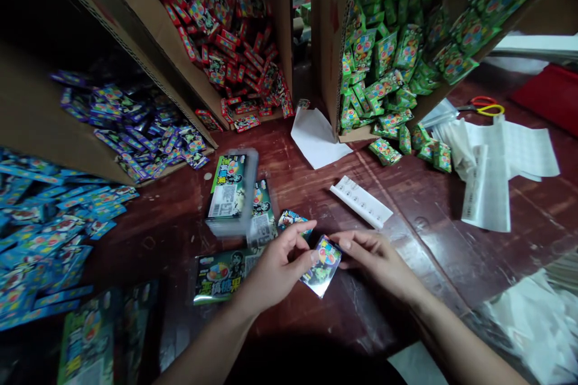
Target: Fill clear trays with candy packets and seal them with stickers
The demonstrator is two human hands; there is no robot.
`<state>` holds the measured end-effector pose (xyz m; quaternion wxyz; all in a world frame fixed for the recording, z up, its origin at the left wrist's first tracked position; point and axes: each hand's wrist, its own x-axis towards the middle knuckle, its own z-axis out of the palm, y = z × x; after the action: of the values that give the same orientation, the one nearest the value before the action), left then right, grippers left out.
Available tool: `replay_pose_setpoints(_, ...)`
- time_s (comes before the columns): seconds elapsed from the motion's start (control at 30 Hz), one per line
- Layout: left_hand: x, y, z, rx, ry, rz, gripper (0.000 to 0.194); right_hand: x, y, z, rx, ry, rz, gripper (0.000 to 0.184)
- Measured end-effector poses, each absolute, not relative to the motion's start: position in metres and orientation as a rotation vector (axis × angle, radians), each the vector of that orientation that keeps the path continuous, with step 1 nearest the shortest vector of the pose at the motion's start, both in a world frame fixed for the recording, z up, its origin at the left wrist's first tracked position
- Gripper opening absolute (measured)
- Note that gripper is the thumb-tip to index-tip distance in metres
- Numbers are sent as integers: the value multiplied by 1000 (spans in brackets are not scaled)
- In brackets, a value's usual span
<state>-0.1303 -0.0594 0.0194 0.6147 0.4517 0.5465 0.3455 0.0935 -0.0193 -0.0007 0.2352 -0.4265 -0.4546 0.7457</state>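
My left hand (273,271) and my right hand (377,261) meet over a dark red table (451,264) and together pinch a small green candy packet in a clear wrapper (323,264). Just behind my left fingers lies a blue candy packet (291,219). To the left a clear plastic box with a green printed card (230,192) stands tilted on other printed cards (219,274). A white strip of stickers (361,200) lies just beyond my right hand.
Open cardboard boxes lie tipped toward me, spilling red packets (226,36), green packets (392,66), purple packets (135,126) and blue packets (40,234). White sticker sheets (497,162) and scissors (485,106) lie at the right. Clear bags (528,325) sit near right.
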Motion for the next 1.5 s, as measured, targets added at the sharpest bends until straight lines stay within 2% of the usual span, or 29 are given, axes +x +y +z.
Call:
replay_pose_setpoints(0.1,-125,-62,20,1002,1260,788,48,104,-30,2,-1075,-1547,1909,36)
replay_pose_setpoints(0.2,-115,-67,19,989,1237,738,48,118,-32,10,-995,-1917,1670,52)
replay_pose_setpoints(0.33,-106,-67,16,1128,1233,631,48,133,-23,17,-902,-2404,1336,37)
replay_pose_setpoints(0.43,-114,-54,13,1521,1624,686,56,132,-18,7,-1147,-2471,908,34)
replay_pose_setpoints(0.5,-122,-43,8,1751,1992,626,73,128,-21,-6,-1431,-2403,587,39)
replay_pose_setpoints(0.57,-127,-34,1,1861,2170,456,82,126,-25,-17,-1629,-2384,414,50)
replay_pose_setpoints(0.7,-123,-32,-6,2055,1880,300,83,139,-27,-14,-1555,-2536,436,77)
replay_pose_setpoints(0.87,-104,-38,-10,2180,1381,302,100,155,-2,1,-1021,-2824,565,88)
replay_pose_setpoints(1.0,-94,-39,-23,2118,1413,328,120,139,9,-7,-1027,-2806,666,96)
replay_pose_setpoints(1.13,-95,-43,-29,2091,1503,341,124,129,18,-2,-934,-2784,748,111)
replay_pose_setpoints(1.2,-103,-41,-23,2179,1476,330,133,137,37,7,-871,-2722,722,110)
replay_pose_setpoints(1.23,-109,-36,-17,2231,1466,319,136,145,52,12,-888,-2667,646,104)
replay_pose_setpoints(1.3,-125,-16,-2,2326,1500,293,128,165,89,14,-1049,-2523,376,87)
replay_pose_setpoints(1.33,-135,0,6,2365,1548,275,115,175,110,10,-1178,-2447,214,78)
replay_pose_setpoints(1.4,-159,42,23,2423,1704,212,86,190,151,-6,-1433,-2384,-34,73)
replay_pose_setpoints(1.5,-202,120,42,2379,2074,-28,67,197,193,-34,-1490,-2491,-110,55)
